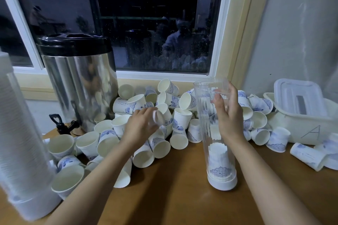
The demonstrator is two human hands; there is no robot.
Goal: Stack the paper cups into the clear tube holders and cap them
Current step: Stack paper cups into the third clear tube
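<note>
Right hand (pixel 228 115) round upright tube (pixel 205 133)

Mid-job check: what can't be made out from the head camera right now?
Head view only:
1. The left hand: motion blur smears its fingers; whether they hold a cup is unclear.
2. The tube in the right hand: the cups at its bottom are too blurred to count.
3. The filled tube at left: cut off by the frame edge.
4. The white box: its lid hides the contents.

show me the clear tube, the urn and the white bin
clear tube (pixel 208 129): head view, bare left wall
urn (pixel 80 82): head view, steel side
white bin (pixel 296 128): head view, front wall
</note>
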